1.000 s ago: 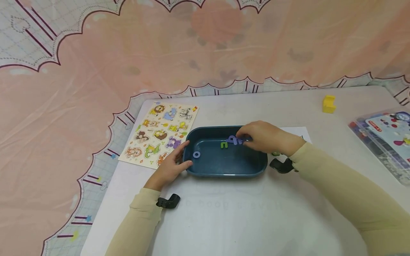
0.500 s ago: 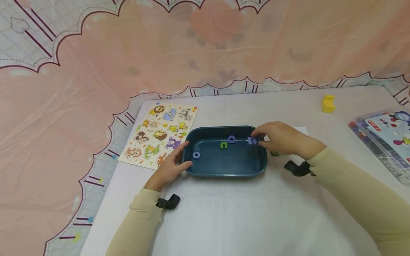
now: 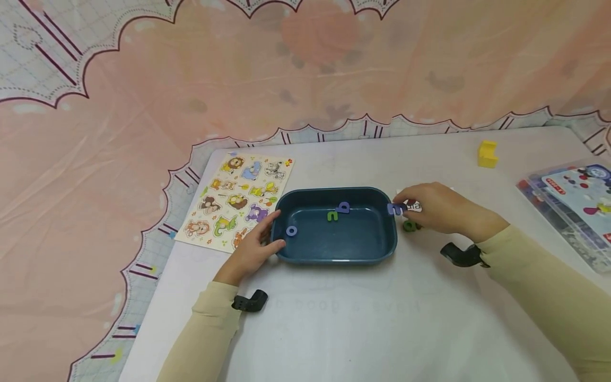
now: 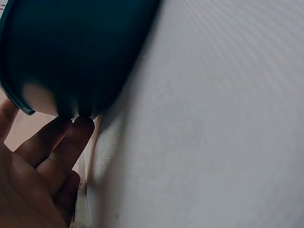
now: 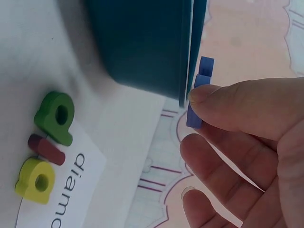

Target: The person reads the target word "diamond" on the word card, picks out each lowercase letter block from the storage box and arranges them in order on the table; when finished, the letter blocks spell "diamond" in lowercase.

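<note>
Where head view shows purple letter (image 3: 394, 209), right-wrist view, edge (image 5: 204, 80)

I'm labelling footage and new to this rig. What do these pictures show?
No machine: a person works with bare hands. A head camera gives the wide view; wrist cameras give the close-ups. The left hand touches a teal tray holding a green n, a purple o and another purple letter. Near the tray's other end, the right hand pinches a purple m. A green letter, red piece and yellow letter lie by a printed card. The table also bears an animal picture board, a yellow block and a plastic case.
</note>
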`<state>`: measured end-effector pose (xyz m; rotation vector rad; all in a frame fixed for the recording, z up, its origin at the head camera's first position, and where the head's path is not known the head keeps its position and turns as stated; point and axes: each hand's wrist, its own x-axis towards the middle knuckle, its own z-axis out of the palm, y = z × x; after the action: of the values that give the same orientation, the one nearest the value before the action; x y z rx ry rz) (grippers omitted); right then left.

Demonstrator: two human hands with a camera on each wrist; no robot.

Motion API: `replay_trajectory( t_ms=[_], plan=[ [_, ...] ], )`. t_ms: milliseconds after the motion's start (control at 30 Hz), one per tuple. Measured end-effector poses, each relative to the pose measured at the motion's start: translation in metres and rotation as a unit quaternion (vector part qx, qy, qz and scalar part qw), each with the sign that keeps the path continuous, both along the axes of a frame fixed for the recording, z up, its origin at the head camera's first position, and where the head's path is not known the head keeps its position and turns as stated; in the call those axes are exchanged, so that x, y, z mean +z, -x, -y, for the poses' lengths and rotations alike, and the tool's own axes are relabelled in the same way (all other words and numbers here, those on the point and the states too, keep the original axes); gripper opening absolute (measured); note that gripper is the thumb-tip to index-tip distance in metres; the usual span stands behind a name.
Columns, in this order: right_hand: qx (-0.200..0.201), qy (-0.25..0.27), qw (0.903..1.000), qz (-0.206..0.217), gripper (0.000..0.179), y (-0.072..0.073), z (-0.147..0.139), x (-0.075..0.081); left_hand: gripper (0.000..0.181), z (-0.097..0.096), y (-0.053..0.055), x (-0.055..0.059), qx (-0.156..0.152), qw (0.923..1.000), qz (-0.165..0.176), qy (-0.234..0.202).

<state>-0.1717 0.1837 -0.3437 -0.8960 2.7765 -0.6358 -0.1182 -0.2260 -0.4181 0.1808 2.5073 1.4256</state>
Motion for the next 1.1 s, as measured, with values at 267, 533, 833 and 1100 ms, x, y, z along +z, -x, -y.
replay_trajectory(
  t_ms=[267, 533, 833, 1100],
  plan=[
    [-0.033, -0.011, 0.9993, 0.017, 0.032, -0.002, -0.015, -0.005, 0.075, 0.000, 0.000, -0.002, -0.001, 1.0000, -0.008, 0.001],
    [-0.059, -0.025, 0.9979, 0.011, 0.034, -0.003, -0.035, -0.008, 0.075, 0.000, 0.000, -0.002, -0.001, 1.0000, -0.007, -0.005],
    [-0.103, -0.043, 0.9933, 0.031, 0.037, -0.004, -0.060, -0.013, 0.074, 0.001, 0.000, -0.002, 0.001, 1.0000, 0.000, -0.004],
    [-0.124, -0.046, 0.9899, 0.050, 0.036, -0.005, -0.072, -0.019, 0.074, 0.001, 0.002, -0.003, 0.001, 1.0000, 0.008, -0.001]
  ],
)
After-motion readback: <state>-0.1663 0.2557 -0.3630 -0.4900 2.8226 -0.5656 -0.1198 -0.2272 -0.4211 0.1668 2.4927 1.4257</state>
